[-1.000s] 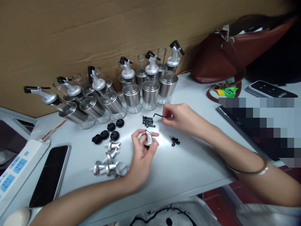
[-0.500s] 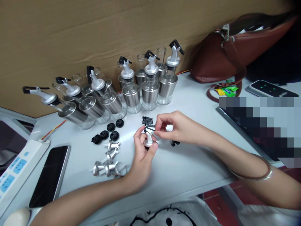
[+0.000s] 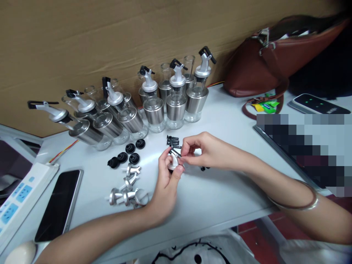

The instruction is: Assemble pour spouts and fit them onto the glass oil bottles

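Observation:
My left hand [image 3: 166,185] is closed round a small silver pourer spout [image 3: 173,162], held upright above the white table [image 3: 220,198]. My right hand [image 3: 202,150] pinches a thin black lever piece [image 3: 174,151] and presses it against the top of that spout. A small heap of black lever pieces [image 3: 172,140] lies just behind the hands. Tiny black rings [image 3: 203,168] lie under my right wrist. Loose silver spouts [image 3: 128,187] and black rubber stoppers [image 3: 129,154] lie to the left.
A row of steel-and-glass oil bottles [image 3: 154,106], some with spouts fitted, stands along the cardboard wall. A black phone [image 3: 59,205] and a white power strip [image 3: 16,198] lie at the left. A brown handbag [image 3: 264,58] and a keyboard [image 3: 275,139] are at the right.
My right hand carried the black lever piece leftwards from the heap to the spout in my left hand; the two hands now meet over the spout.

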Tool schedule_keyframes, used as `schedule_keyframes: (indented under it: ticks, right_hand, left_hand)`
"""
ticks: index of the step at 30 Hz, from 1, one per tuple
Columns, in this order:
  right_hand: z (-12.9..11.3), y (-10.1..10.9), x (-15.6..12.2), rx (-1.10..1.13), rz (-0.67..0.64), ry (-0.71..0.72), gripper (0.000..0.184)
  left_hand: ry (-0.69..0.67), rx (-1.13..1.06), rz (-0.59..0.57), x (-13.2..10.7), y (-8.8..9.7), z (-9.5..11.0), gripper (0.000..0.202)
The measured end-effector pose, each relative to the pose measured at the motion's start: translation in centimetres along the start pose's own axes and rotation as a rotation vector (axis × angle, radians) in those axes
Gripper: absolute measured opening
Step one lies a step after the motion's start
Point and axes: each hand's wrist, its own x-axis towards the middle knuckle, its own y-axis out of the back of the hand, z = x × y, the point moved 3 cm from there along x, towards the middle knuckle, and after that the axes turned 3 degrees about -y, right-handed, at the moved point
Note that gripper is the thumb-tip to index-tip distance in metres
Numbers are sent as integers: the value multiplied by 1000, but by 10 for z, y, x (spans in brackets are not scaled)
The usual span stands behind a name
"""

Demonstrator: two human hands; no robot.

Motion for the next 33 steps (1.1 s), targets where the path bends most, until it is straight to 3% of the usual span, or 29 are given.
schedule_keyframes:
  ticks: [9, 17, 25, 33]
  right_hand:
    - [6, 9, 4, 328, -215, -90, 14]
    - [17, 8, 5, 596, -410, -166, 28]
    - [15, -8, -1, 796, -760, -110, 43]
    - [18, -5, 2, 650, -642, -70, 35]
  left_hand:
    - [-47, -35, -49, 1, -2, 0, 46]
    - [-196, 9, -218, -8, -6, 10, 51]
    - [-311, -68, -460, -15, -11, 12, 49]
    - [-340, 4, -470, -16, -8, 6, 47]
